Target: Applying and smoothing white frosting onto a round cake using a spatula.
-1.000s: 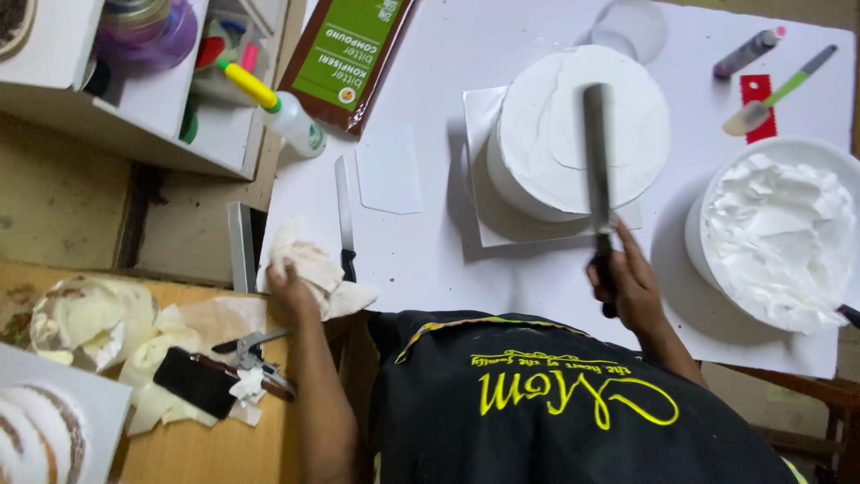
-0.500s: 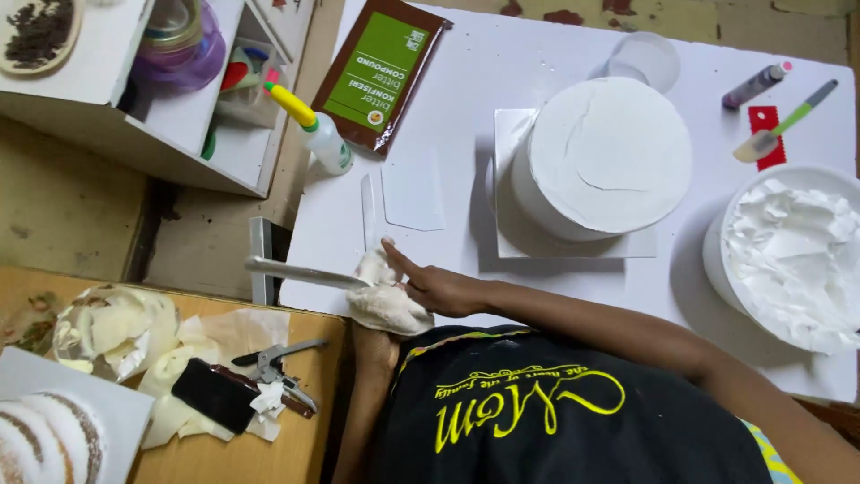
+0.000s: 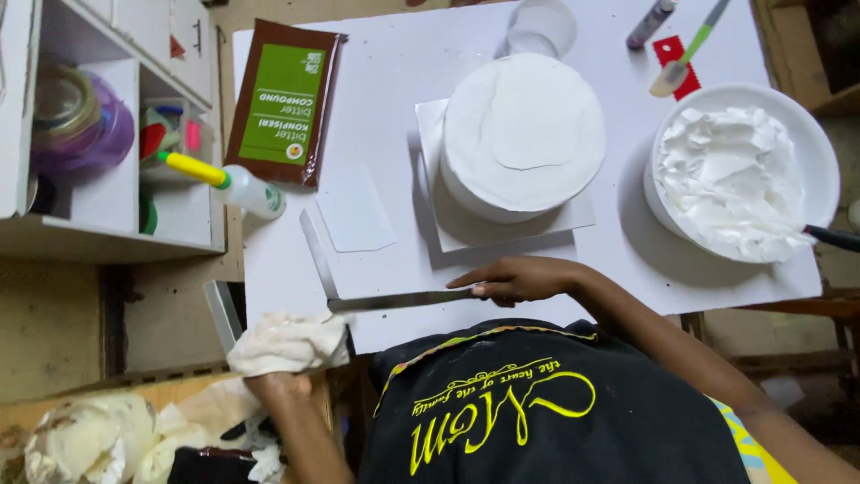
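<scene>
My right hand (image 3: pixel 524 280) grips the handle end of a long flat metal spatula (image 3: pixel 399 300), which lies level over the near edge of the white board (image 3: pixel 403 81). My left hand (image 3: pixel 278 387) clutches a crumpled white cloth (image 3: pixel 287 343) right at the blade's tip. Behind the spatula stands a round cake (image 3: pixel 524 134) coated in white cream, on a square white base. A white bowl (image 3: pixel 829 170) full of whipped cream sits to the cake's right.
A white plastic scraper (image 3: pixel 354 209), a metal scraper (image 3: pixel 318 255), a squeeze bottle (image 3: pixel 242 186) and a brown-and-green packet (image 3: pixel 287 103) lie left of the cake. A green-handled small spatula (image 3: pixel 690 49) and clear cup (image 3: pixel 542 27) are behind. Shelves (image 3: pixel 107 224) stand at left.
The spatula came off the cake top and down to the near edge. The cloth was at the blade near my right hand; now it sits at the tip and my hands are apart.
</scene>
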